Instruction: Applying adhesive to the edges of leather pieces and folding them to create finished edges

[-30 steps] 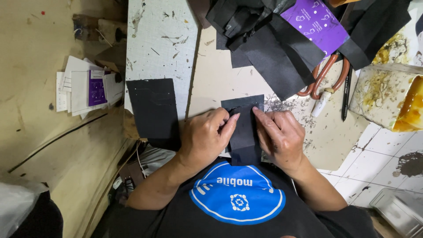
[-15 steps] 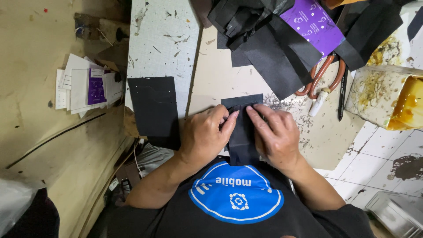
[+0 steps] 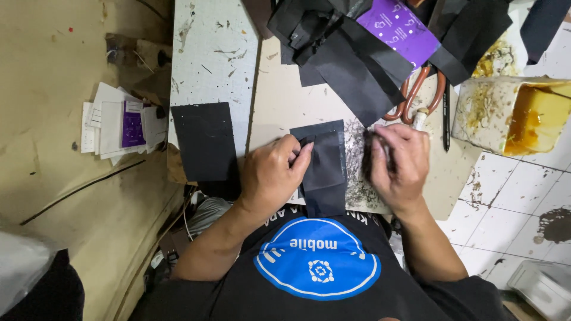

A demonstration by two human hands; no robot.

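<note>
Far across the worktop (image 3: 214,65): heap of black fabric strips (image 3: 351,53) with a purple card (image 3: 397,27) lying among them. Just right of the heap, orange-handled scissors (image 3: 416,95), partly tucked under the fabric, and a black pen (image 3: 446,119) beside them. Further right, a stained tin (image 3: 511,113) smeared with amber glue. Left on the worktop, a flat black rectangular sheet (image 3: 204,141). Off the left edge, a stack of white papers (image 3: 113,128) with a purple slip on top. Near right corner, a metal tray (image 3: 541,288) on white tiles.
</note>
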